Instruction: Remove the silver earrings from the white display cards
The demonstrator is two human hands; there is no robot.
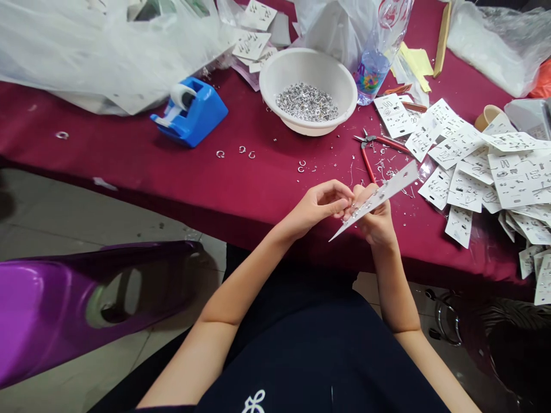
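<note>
A white card (390,192) with small metal pieces on its face is tilted up near the table's front edge. My right hand (379,222) grips it from behind, fingers partly hidden by the card. On the card's left side is my left hand (325,205), its thumb and fingertips pinched together close to the card; whatever they hold is too small to name. Beyond my hands, a white bowl (307,63) contains many small silver rings. Red-handled pliers (370,150) lie just behind the card, among bits of wire.
Many white cards (467,192) are piled at the right. A blue tape dispenser (193,115) and loose rings (247,150) lie left, a plastic bottle (374,63) stands behind, and a purple stool (47,310) is beside the table (142,155).
</note>
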